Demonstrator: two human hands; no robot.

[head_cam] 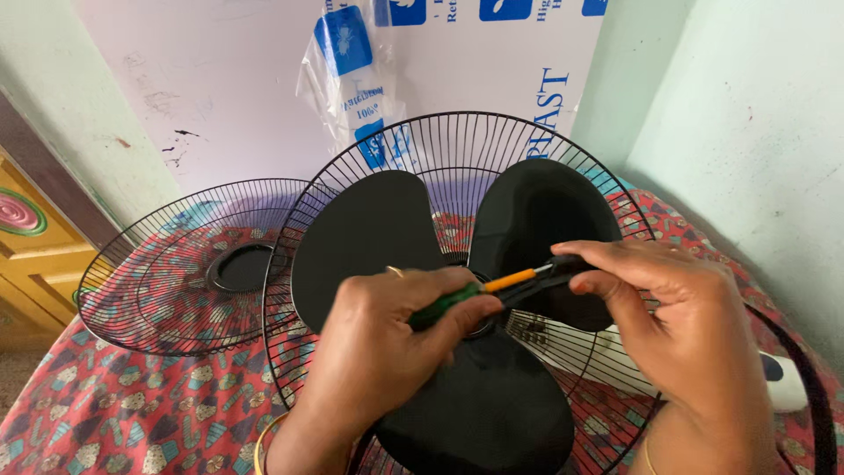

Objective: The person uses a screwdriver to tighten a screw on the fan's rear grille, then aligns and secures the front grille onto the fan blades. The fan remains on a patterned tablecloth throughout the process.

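- Pale green walls, a white printed board [264, 79] leaning against the back wall, a clear plastic bag [352, 79] hanging in front of it.
- Yellow-orange wooden door [31, 251] at far left.
- Surface is a bed with a red patterned sheet [105, 405].
- Fan with three black blades [492, 413] sits on the bed, centre of view, rear wire guard [457, 145] standing up behind the blades.
- Second wire guard [167, 264], the loose one with a black centre ring, lies flat on the sheet just left of the fan, rims overlapping.
- White fan body [782, 378] shows at right, behind the guard; a black band [813, 396] curves past it.
- Left hand [396, 339] clenched around the green handle of a screwdriver [479, 288], which has an orange collar; the tool points right across the blade hub.
- Right hand [668, 308] pinches a small black part [563, 264] at the screwdriver tip, fingers closed on it, right over the hub.
- Gold bangles on both wrists, a ring on the left hand.
- Hub itself mostly hidden by the hands; can't tell what the tip engages.
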